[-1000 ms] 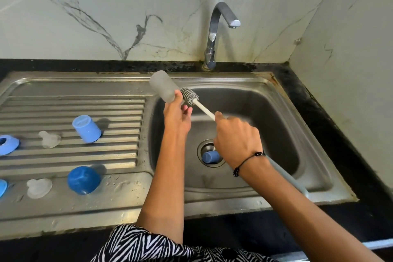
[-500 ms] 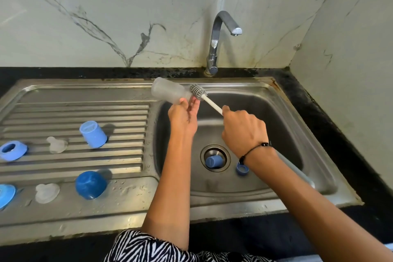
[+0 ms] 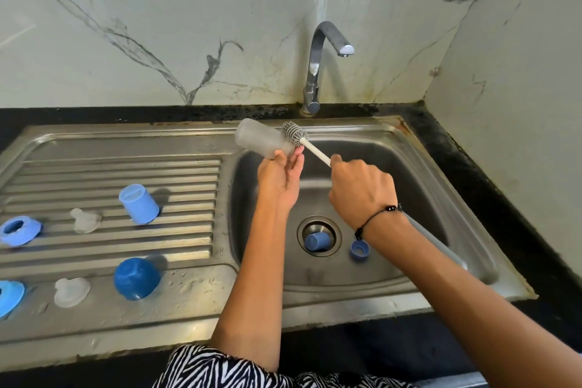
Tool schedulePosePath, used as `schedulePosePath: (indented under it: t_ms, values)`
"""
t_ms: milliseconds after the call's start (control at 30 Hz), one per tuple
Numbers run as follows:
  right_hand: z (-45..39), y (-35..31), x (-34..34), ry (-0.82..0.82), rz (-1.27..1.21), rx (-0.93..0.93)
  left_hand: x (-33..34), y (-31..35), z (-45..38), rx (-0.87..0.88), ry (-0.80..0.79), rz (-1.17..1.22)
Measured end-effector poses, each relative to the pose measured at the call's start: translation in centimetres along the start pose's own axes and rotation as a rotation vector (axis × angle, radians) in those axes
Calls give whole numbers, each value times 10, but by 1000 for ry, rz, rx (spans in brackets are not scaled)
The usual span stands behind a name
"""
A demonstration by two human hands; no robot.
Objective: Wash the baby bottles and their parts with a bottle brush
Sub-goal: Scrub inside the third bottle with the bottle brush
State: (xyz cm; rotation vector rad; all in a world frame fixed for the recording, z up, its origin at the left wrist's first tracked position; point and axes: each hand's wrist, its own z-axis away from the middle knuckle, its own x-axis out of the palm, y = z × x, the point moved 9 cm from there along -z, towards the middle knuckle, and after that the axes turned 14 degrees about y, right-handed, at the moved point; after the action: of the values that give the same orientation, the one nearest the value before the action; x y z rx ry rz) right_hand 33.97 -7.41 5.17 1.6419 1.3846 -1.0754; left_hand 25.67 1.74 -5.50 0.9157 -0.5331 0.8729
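Over steel sink basin: left hand gripping frosted baby bottle, right hand gripping bottle brush at its mouth; wet bottle possibly slipping.

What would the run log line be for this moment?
left hand: holds bottle | right hand: grips brush | brush head at bottle mouth | tap: dry

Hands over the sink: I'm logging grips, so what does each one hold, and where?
The left hand holds the clear bottle near its mouth end. The right hand grips the brush by its white handle, below the bristle head.
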Motion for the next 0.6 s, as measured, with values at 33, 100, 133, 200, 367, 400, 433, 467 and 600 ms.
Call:
schedulePosePath:
  t_ms: [33, 100, 133, 200, 367, 400, 433, 467, 600]
  values:
    - [1, 0, 0, 8, -1, -1, 2, -2, 0, -28, -12, 25]
    - [5, -3, 0, 17, 0, -22, 2, -3, -1, -55, -13, 64]
    - [9, -6, 1, 9, -1, -40, -2, -4, -3, -49, 8, 79]
    - [21, -9, 5, -30, -6, -66, -14, -6, -8, -24, 65, 89]
    - [28, 2, 15, -98, -26, 0, -21, -7, -16, -38, 53, 42]
    - [23, 4, 16, -89, -25, 12, -20, -7, -15, -44, 36, 23]
    - [18, 6, 18, -84, -28, 24, -17, -9, -14, -50, 12, -4]
    - [13, 8, 21, -81, -35, 33, -15, -10, -13, -45, -12, -48]
    - [5, 10, 26, -56, -67, 39, -9, -8, -8, -60, -34, -58]
